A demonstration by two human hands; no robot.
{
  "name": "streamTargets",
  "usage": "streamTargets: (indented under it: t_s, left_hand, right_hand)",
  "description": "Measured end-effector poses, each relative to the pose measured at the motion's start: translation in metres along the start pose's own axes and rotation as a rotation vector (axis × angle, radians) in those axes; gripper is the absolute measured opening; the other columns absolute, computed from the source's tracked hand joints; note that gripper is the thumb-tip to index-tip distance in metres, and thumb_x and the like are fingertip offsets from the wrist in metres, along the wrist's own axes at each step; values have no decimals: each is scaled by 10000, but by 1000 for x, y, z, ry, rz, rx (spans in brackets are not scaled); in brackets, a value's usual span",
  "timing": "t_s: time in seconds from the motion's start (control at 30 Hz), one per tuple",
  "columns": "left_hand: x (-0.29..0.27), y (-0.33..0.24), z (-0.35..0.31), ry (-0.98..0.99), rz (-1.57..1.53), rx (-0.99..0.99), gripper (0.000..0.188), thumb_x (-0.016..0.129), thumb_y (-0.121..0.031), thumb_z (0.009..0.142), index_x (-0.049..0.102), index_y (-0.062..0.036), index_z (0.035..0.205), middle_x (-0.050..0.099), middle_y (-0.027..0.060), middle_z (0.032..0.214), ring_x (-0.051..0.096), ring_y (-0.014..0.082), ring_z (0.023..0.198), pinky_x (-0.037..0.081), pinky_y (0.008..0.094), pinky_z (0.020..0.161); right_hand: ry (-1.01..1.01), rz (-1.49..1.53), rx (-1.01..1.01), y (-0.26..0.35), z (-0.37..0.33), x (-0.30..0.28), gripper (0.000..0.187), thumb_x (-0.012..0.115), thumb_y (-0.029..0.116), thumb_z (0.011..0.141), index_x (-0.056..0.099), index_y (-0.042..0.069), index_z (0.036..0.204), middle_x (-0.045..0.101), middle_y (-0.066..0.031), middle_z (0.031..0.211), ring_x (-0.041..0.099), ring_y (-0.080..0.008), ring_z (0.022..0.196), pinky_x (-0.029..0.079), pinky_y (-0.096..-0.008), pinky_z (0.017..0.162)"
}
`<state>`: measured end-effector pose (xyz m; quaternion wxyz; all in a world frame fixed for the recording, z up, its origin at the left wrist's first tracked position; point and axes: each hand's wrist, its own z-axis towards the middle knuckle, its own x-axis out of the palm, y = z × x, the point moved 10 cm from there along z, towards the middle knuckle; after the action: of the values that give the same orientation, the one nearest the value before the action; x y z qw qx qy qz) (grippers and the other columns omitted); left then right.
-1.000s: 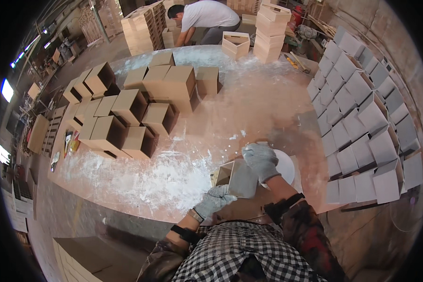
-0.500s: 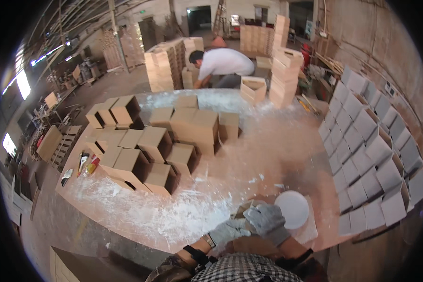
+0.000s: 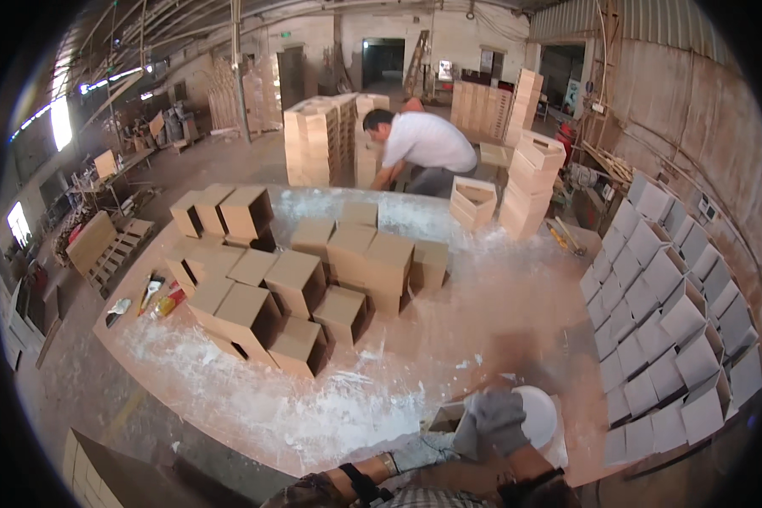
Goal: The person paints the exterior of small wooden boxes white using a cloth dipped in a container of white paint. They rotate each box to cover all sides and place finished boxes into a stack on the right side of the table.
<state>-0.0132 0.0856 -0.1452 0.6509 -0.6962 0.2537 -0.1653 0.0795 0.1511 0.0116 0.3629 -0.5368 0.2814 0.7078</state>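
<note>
A small brown box stands at the near edge of the table, partly hidden behind my hands. My left hand, in a pale grey work glove, grips its near side. Over the box's right side is my right hand, gloved and closed with the fingers bent downward; whatever is in it is hidden. Right beside this hand stands a round white tub with a pale surface. Farther off, several brown open-ended boxes sit in a cluster, some stacked.
Whitish smears cover the table. Stacked grey-white boxes line its right side. Brushes lie at its left edge, tools at the far right. Beyond, a person in a white shirt bends beside wooden box stacks.
The view has tilted up, so everything sits lower in the picture. My right hand has turned more downward and moved slightly right against the tub; my left stays at the box.
</note>
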Motion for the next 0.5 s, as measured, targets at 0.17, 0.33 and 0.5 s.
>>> streamTargets:
  t_s: [0.17,0.33,0.5]
  left_hand:
    - [-11,-15,-14,-34,59,-76,309,574,-128,935,623,-71,1234,648,47,1182,589,150,1062,490,293,905]
    - [-3,-53,-7,-97,488,175,277,596,-277,895,641,-79,1082,654,143,1003,616,318,936,512,376,792]
    - [5,-45,-3,-54,593,120,335,605,-333,886,646,-80,1102,669,126,1014,618,323,973,498,383,850]
  right_hand:
    - [-182,250,-130,34,-10,-23,175,601,269,735,638,152,860,589,-63,814,588,-278,807,424,-446,676]
    - [-18,122,-214,63,-47,-26,211,596,289,720,630,133,857,529,-72,774,549,-269,744,403,-453,647]
    - [23,-9,29,2,-5,9,247,602,321,727,628,110,854,566,-94,825,571,-275,787,401,-465,648]
